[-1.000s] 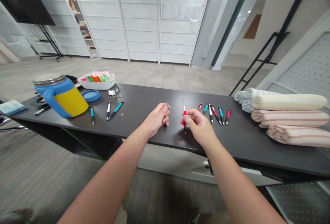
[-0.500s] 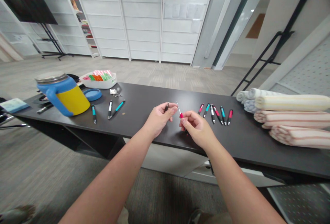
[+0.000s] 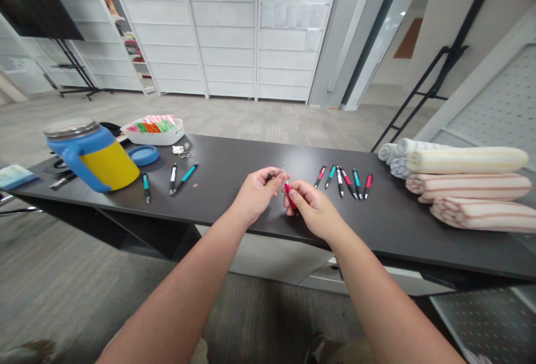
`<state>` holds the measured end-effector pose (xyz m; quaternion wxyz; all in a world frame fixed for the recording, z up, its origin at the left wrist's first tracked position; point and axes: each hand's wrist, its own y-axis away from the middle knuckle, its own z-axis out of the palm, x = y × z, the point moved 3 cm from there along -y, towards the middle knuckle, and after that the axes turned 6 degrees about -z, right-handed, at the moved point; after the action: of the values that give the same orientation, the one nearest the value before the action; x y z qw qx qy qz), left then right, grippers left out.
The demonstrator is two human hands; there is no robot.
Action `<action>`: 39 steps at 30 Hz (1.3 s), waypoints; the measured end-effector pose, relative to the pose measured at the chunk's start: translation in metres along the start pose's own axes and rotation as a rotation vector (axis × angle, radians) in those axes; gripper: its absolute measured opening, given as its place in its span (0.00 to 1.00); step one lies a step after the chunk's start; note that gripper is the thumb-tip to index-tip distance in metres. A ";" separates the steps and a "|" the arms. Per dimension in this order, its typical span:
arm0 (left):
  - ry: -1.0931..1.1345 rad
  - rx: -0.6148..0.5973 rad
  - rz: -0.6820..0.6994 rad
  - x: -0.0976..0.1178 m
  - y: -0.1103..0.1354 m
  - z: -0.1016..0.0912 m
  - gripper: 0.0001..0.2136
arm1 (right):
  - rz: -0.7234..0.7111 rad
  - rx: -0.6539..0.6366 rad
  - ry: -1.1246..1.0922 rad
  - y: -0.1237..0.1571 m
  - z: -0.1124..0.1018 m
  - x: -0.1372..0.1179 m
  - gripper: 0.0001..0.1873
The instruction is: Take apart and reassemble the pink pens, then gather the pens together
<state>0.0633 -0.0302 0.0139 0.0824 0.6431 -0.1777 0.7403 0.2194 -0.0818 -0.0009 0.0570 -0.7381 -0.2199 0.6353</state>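
My right hand (image 3: 310, 205) is closed around a red and black pen (image 3: 290, 192), and a thin metallic refill sticks up out of its open top end. In my left hand (image 3: 260, 192), thumb and fingers pinch a small dark pen tip (image 3: 273, 172) with a shiny end, mostly covered by the fingers. The left fingertips are close beside the refill; whether they touch it I cannot tell. To the right of my hands, several pens lie in a loose row, among them a white and black pen (image 3: 339, 181) and a red one (image 3: 368, 186).
On the dark table (image 3: 234, 157), left of my hands, lie a teal pen (image 3: 185, 178), a white pen (image 3: 173, 178) and another teal pen (image 3: 146, 187). A blue-yellow mug (image 3: 94, 157), blue lid (image 3: 143, 155) and white basket (image 3: 161, 138) stand farther left. Rolled towels (image 3: 469, 185) are stacked right.
My two hands have come slightly closer together, bringing the red pen nearer my left fingers. The dark pen tip has turned and shows less. The whole view has shifted a little.
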 end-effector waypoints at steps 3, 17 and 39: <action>0.005 -0.006 0.010 0.001 0.001 0.002 0.18 | 0.004 -0.032 -0.079 0.000 0.001 -0.001 0.16; -0.042 -0.012 0.030 0.000 0.001 -0.003 0.17 | -0.006 -0.002 0.033 0.000 -0.002 0.008 0.11; -0.020 -0.069 0.013 0.009 0.006 0.000 0.19 | -0.080 0.054 -0.005 0.001 -0.003 0.003 0.12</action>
<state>0.0599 -0.0367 0.0215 0.0980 0.6461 -0.2081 0.7278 0.2224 -0.0805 -0.0035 0.1018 -0.7252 -0.2323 0.6401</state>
